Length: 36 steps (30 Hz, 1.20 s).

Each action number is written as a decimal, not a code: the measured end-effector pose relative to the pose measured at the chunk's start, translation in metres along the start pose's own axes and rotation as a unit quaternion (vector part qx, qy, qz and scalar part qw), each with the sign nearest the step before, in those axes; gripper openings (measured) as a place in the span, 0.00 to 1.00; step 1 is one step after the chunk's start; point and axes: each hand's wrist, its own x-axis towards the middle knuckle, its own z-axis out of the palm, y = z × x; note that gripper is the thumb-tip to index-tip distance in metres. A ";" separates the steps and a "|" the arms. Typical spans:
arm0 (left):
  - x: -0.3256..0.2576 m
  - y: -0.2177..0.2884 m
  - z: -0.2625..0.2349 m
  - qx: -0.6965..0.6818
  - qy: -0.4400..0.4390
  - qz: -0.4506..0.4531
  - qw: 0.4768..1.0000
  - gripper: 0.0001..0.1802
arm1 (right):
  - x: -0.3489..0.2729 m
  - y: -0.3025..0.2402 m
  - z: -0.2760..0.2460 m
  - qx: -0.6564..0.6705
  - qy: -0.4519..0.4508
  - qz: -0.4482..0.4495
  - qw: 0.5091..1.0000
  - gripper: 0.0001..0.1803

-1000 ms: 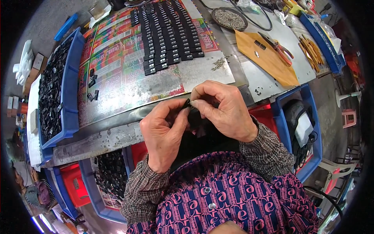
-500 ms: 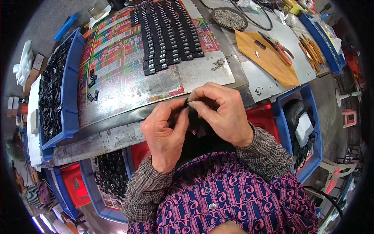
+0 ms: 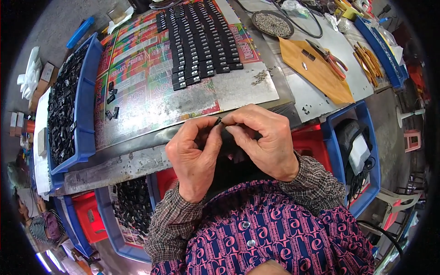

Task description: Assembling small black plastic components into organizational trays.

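- Left hand (image 3: 195, 156): raised just off the near edge of the bench (image 3: 137, 158), fingers curled and pinched on a small black part (image 3: 219, 123) held between thumb and forefinger.
- Right hand (image 3: 261, 137): touching the left hand, fingertips closed on the same part from the other side; more dark material sits under the palm, too hidden to identify.
- Part: above the near edge of the bench, near its middle, held between the two hands and clear of the surface.
- Step in hand, as judged: fitting or pressing together one small piece, both hands working as a clamp at the fingertips.
- Rows (image 3: 201, 39) of like black parts lie in neat lines on the printed sheet (image 3: 137, 91) toward the far edge; a few loose ones (image 3: 111, 98) lie near the left edge.
- Blue bin (image 3: 87, 91) along the left edge holds a heap of black parts; a second bin (image 3: 133, 208) of them stands below the near edge.
- Screws (image 3: 260, 77) lie loose right of the rows; a dish (image 3: 272, 23) of them sits at the far edge.
- Next move, as judged, calls for a firm, square pinch so the piece seats without slipping, then a clear spot at the end of a row.
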 end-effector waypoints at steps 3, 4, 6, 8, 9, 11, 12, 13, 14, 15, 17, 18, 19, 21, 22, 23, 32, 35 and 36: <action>0.000 0.005 -0.001 -0.031 0.002 -0.050 0.998 0.06 | -0.001 0.000 0.001 -0.013 0.010 -0.021 1.000 0.09; -0.001 0.005 -0.002 -0.029 0.005 -0.051 0.998 0.06 | -0.002 -0.001 0.002 -0.023 0.013 -0.034 0.999 0.10; 0.000 0.003 -0.001 -0.028 0.008 -0.054 0.998 0.06 | -0.002 -0.002 0.003 -0.034 0.016 -0.045 0.998 0.10; -0.001 0.000 0.000 -0.002 0.012 -0.012 1.000 0.05 | -0.003 -0.003 0.005 -0.093 0.024 -0.083 0.992 0.13; -0.001 -0.001 0.000 -0.003 0.012 -0.011 1.000 0.05 | -0.004 -0.004 0.006 -0.093 0.024 -0.084 0.992 0.13; -0.002 -0.004 0.000 0.006 0.019 0.012 1.000 0.06 | -0.006 -0.003 0.009 -0.127 0.044 -0.113 0.985 0.15; -0.002 -0.004 0.001 0.006 0.020 0.012 1.000 0.06 | -0.006 -0.002 0.010 -0.126 0.044 -0.114 0.984 0.15; -0.002 -0.004 0.001 0.006 0.020 0.013 1.000 0.06 | -0.006 -0.001 0.011 -0.125 0.049 -0.113 0.984 0.15; -0.002 -0.005 0.001 0.006 0.021 0.014 1.000 0.06 | -0.006 -0.001 0.012 -0.123 0.054 -0.113 0.984 0.15; -0.002 -0.005 0.001 0.006 0.021 0.014 1.000 0.06 | -0.006 -0.001 0.012 -0.122 0.054 -0.114 0.984 0.15; -0.003 -0.005 0.002 -0.005 0.025 0.011 1.000 0.07 | -0.006 -0.002 0.012 -0.101 0.054 -0.109 0.987 0.15; -0.002 -0.004 0.001 -0.005 0.025 0.011 1.000 0.07 | -0.006 -0.002 0.012 -0.101 0.054 -0.109 0.987 0.15; -0.002 -0.002 0.001 0.004 0.026 0.013 1.000 0.07 | -0.005 -0.002 0.011 -0.104 0.052 -0.112 0.987 0.15; -0.002 -0.001 0.002 0.013 0.025 0.016 0.999 0.06 | -0.005 -0.002 0.011 -0.107 0.051 -0.115 0.986 0.15; -0.002 0.000 0.002 -0.008 0.033 0.001 0.999 0.06 | -0.005 -0.002 0.011 -0.106 0.049 -0.115 0.986 0.14; -0.002 0.000 0.002 -0.029 0.041 -0.015 0.999 0.05 | -0.005 -0.002 0.011 -0.105 0.046 -0.114 0.987 0.14; 0.004 0.000 -0.004 -0.105 -0.027 -0.049 0.993 0.03 | 0.002 0.002 0.002 0.010 -0.014 -0.002 1.000 0.14; 0.006 0.006 -0.007 -0.143 -0.054 -0.090 0.984 0.04 | 0.004 0.004 0.000 0.052 -0.043 0.027 0.997 0.15; 0.007 0.007 -0.009 -0.144 -0.055 -0.090 0.984 0.04 | 0.005 0.006 -0.001 0.062 -0.054 0.034 0.996 0.15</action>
